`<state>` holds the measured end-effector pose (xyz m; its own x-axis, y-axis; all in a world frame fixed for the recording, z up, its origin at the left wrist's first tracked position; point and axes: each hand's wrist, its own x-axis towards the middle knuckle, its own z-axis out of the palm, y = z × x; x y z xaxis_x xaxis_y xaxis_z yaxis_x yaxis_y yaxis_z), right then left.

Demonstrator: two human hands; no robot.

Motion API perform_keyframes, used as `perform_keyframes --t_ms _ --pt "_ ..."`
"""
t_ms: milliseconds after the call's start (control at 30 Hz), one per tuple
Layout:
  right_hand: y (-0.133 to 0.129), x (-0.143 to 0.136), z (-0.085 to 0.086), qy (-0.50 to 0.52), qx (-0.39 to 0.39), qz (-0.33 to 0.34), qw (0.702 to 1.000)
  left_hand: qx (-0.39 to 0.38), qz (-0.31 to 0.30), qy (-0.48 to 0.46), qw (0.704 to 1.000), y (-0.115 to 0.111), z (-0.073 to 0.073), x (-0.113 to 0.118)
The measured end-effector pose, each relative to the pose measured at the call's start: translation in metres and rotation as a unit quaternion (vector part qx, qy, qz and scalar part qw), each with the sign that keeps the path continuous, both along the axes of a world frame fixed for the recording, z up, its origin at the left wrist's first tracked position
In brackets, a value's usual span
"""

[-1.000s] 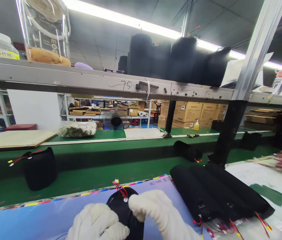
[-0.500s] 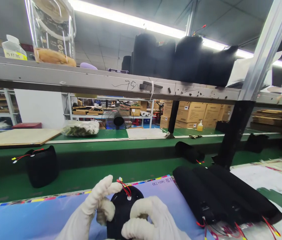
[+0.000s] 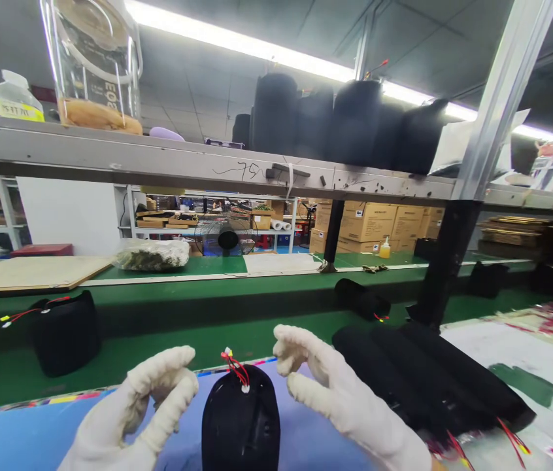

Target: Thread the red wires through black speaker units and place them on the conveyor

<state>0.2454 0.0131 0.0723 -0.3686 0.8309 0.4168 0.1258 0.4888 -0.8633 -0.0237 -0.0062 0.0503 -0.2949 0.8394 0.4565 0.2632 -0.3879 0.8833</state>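
Gloved left hand (image 3: 151,399) and right hand (image 3: 335,389) open, flanking upright black pouch (image 3: 240,425), gripping nothing; unsupported, likely to topple, snagging red wires (image 3: 234,369).

Clear jar (image 3: 93,65) on the upper shelf (image 3: 183,163); fan (image 3: 227,239), cardboard boxes (image 3: 379,219) beyond.

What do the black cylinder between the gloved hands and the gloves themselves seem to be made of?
Black cylinder: likely wrapped in matte black fabric or felt; it reflects no light and looks soft-edged. Red wires with a small white connector leave its top. Gloves on the left hand and right hand: white knit cloth, probably cotton, slightly fuzzy and creased at the fingers.
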Motion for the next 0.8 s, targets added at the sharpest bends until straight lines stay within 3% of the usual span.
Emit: perform_keyframes --t_ms 100,233,400,600,733,800 --pt "0.007 0.001 -0.005 -0.033 -0.061 0.048 0.996 -0.081 -0.071 0.042 0.993 0.013 -0.012 -0.010" --pt "0.001 -0.002 -0.006 -0.090 -0.084 0.068 0.990 -0.060 -0.152 0.107 0.981 0.026 -0.030 -0.016" --pt "-0.005 -0.016 -0.001 -0.087 -0.070 -0.032 0.993 0.062 -0.149 0.163 0.973 0.030 -0.040 -0.010" --pt "-0.005 -0.033 -0.003 -0.100 0.024 -0.052 0.993 0.166 -0.124 0.253 0.945 0.031 -0.040 -0.008" --pt "-0.011 -0.030 0.012 -0.099 -0.010 0.046 0.994 0.204 -0.106 0.314 0.921 0.034 -0.043 -0.015" --pt "-0.011 -0.028 0.014 -0.109 -0.011 0.050 0.993 0.208 -0.100 0.331 0.915 0.035 -0.046 -0.017"
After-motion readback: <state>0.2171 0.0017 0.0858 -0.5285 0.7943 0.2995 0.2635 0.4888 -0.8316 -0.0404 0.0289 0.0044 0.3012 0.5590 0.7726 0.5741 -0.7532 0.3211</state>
